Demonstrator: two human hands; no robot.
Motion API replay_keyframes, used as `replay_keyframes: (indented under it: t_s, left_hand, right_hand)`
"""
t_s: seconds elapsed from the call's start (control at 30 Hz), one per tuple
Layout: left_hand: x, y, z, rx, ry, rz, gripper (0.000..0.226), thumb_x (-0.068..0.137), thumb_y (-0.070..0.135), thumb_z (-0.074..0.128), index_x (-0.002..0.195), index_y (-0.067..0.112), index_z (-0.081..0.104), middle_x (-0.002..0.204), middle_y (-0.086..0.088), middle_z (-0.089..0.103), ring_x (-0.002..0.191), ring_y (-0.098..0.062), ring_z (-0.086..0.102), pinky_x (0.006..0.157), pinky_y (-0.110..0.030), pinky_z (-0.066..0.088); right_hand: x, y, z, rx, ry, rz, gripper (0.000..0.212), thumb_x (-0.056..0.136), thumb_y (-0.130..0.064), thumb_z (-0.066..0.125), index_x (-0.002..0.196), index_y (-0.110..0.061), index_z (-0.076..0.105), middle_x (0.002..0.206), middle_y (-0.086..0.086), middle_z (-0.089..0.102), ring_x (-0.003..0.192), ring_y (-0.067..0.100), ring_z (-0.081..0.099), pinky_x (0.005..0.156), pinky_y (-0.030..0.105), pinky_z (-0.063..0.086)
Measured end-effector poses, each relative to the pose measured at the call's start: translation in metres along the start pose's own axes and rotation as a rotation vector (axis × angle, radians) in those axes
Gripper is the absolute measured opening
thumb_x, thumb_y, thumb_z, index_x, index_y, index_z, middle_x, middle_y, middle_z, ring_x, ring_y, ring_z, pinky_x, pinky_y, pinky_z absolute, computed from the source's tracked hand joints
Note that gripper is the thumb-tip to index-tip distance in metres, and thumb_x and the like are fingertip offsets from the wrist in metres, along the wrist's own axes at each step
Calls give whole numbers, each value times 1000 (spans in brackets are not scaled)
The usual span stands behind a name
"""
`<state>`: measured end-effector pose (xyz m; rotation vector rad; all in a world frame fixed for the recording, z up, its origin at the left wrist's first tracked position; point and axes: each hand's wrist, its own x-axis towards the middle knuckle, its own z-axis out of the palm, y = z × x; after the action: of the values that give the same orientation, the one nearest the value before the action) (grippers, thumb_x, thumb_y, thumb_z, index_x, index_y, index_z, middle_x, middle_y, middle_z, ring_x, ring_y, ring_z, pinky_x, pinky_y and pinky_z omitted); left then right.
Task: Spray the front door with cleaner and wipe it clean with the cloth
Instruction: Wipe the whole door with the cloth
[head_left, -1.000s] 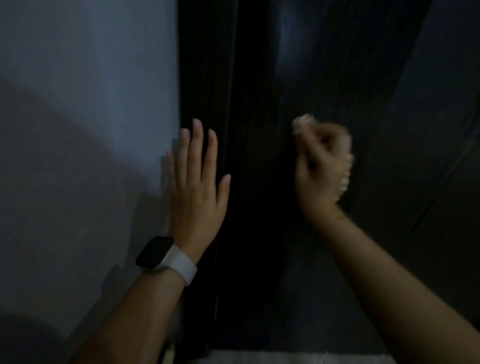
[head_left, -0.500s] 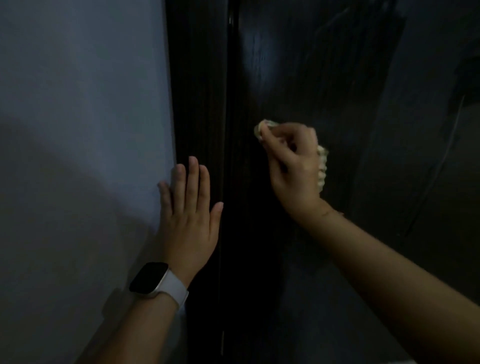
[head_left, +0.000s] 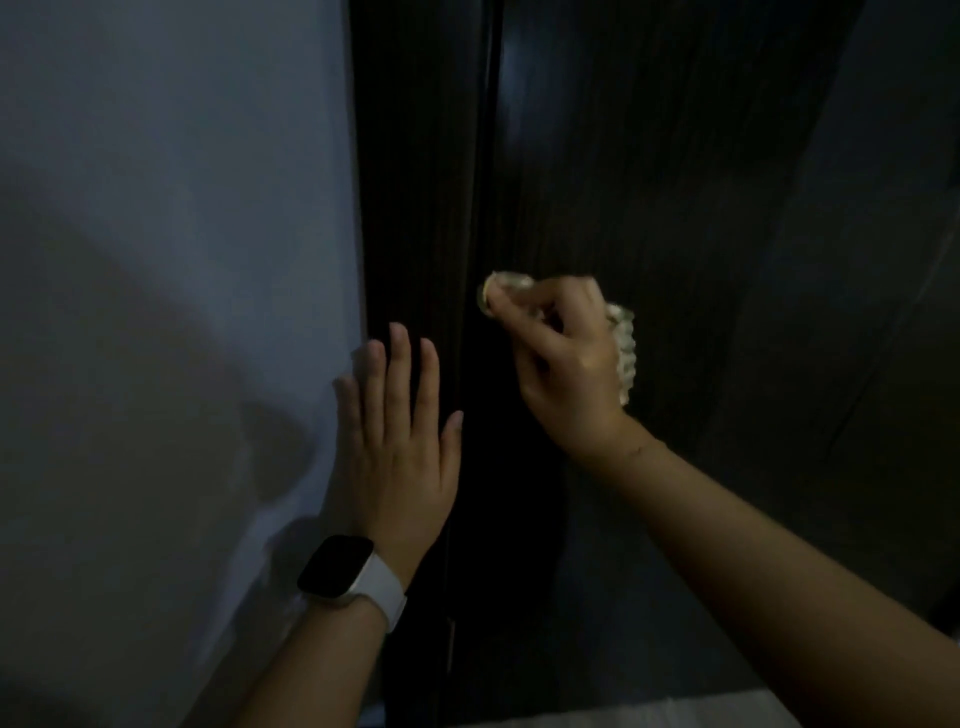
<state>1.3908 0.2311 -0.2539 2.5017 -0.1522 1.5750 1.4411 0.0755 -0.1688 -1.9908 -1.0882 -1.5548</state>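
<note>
Near the door's (head_left: 675, 208) left edge, the right hand (head_left: 566, 364) grips the bunched cloth (head_left: 625, 358) against the panel to wipe, while the left hand (head_left: 400, 447), fingers flat, braces on the frame (head_left: 415, 156).

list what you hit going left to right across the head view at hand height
pale wall → left hand, flat where the wall meets the dark door frame → right hand gripping the cloth → dark door
</note>
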Motion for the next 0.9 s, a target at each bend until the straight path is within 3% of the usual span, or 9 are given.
replay_keyframes:
  t_s: [0.2, 0.37, 0.5, 0.63, 0.8, 0.9]
  left_hand:
    - [-113, -4, 32, -108, -124, -123, 72, 97, 29, 44, 155, 21, 2, 163, 1, -8, 150, -21, 0, 116, -55, 19]
    - [-167, 6, 45, -107, -248, -249, 82, 94, 33, 49, 155, 21, -4, 162, -2, -16, 150, -26, -7, 119, -53, 12]
    - [-172, 14, 50, -86, -275, -289, 85, 97, 27, 55, 154, 19, -7, 160, -1, -21, 149, -28, -10, 121, -44, 5]
    - [-179, 22, 53, -93, -271, -329, 86, 95, 31, 56, 154, 17, -6, 158, 0, -26, 149, -25, -14, 122, -44, 5]
    - [-192, 26, 65, -61, -301, -223, 99, 91, 31, 64, 154, 21, -11, 159, 3, -25, 149, -19, -14, 122, -43, 0]
    - [-202, 20, 74, 36, -355, -138, 110, 83, 38, 71, 154, 19, -11, 159, 1, -24, 148, -20, -15, 121, -42, -6]
  right_hand:
    - [-183, -24, 42, 172, -323, -33, 35, 103, -19, 34, 131, -7, 53, 102, 5, 43, 84, 21, 41, 73, 24, 26]
    - [-322, -44, 87, 313, -551, -56, 42, 91, -6, 62, 131, -7, 49, 113, 3, 49, 99, 22, 55, 77, 35, 54]
    - [-347, -44, 93, 354, -583, -106, 42, 93, -7, 53, 134, -3, 44, 117, 5, 48, 106, 23, 54, 86, 33, 52]
    - [-344, -17, 73, 359, -662, -179, 41, 96, -10, 51, 136, -4, 46, 121, 6, 52, 105, 25, 58, 88, 34, 52]
    - [-366, 25, 17, 361, -705, 175, 38, 102, -37, 42, 116, -12, 67, 114, 3, 65, 108, 12, 58, 95, 29, 44]
    - [-404, 26, 17, 330, -775, 338, 24, 98, -24, 51, 112, -15, 68, 111, 2, 66, 102, 17, 63, 89, 37, 51]
